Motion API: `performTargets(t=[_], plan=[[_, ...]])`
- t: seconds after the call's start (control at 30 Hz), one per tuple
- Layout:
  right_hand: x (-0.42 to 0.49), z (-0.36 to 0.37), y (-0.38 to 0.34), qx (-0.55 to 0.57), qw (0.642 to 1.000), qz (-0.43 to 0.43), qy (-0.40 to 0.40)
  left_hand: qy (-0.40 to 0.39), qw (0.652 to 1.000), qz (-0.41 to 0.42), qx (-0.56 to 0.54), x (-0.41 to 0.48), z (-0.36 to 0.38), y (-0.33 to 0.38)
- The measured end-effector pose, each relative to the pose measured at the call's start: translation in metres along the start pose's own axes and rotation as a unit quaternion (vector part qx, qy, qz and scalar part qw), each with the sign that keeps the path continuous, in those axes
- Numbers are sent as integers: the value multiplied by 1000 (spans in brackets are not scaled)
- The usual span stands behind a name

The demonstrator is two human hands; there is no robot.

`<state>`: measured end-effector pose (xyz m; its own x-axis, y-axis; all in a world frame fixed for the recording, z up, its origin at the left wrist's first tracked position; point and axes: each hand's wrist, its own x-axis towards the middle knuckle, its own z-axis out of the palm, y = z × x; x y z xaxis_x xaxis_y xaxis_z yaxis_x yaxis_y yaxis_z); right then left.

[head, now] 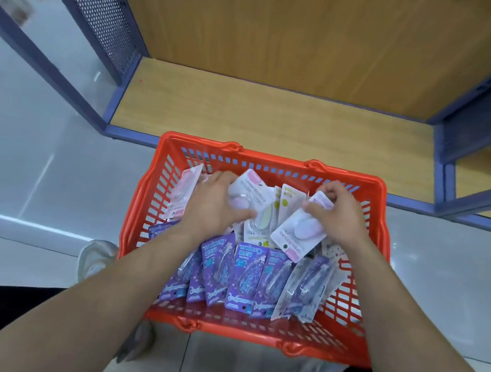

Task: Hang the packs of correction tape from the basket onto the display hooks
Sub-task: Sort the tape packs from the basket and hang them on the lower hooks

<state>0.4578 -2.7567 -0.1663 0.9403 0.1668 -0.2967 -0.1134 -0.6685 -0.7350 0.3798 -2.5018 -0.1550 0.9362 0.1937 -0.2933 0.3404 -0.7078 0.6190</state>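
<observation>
Packs of correction tape (243,275) being kept in red basket (246,334) on floor. Pink pack (248,191) being gripped by curled fingers of left hand (218,204); second pack (295,229) being pinched by right hand (337,216). Judged light, stiff card, slippery blister; card edge being favoured for hold.

The basket (274,155) at the centre of the frame is bright orange-red, its walls a lattice of slots. Across its lower half stand purple packs (244,277) printed with blue panels and white lettering. Right of them are clear packs (308,286) speckled purple.

In its upper half are white cards:
- the pink-tabbed pack (250,189), with a pale pink blister
- the yellow-green pack (287,202), dotted yellow-green
- the lilac pack (294,235), right of centre, with a pale lilac blister

Above, the shelf (280,117) is tan wood grain and its frame (136,135) slate blue. At upper left, the perforated panel (109,19) is blue with a dotted hole pattern. The floor (13,181) is glossy pale grey. The shoes (94,258) at the bottom are grey.
</observation>
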Motion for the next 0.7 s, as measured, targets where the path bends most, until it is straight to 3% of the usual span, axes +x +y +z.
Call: performTargets(t=[0.1,0.2,0.3,0.5,0.63,0.7], plan=[[-9,-18,-14,136,991,10,13,44,986,-63,-149,-8,-9,19],[-23,-33,-30,218,974,26,44,57,980,-47,-186,-16,-15,29],[-41,-33,-40,290,956,45,18,87,962,-85,-246,-24,-21,29],[-71,4,-58,327,939,78,-76,65,913,-160,-369,-39,-33,24],[-78,41,-77,319,938,96,-99,42,889,-135,-436,-50,-41,28],[-80,55,-88,307,940,86,-120,30,893,-113,-434,-54,-42,24]])
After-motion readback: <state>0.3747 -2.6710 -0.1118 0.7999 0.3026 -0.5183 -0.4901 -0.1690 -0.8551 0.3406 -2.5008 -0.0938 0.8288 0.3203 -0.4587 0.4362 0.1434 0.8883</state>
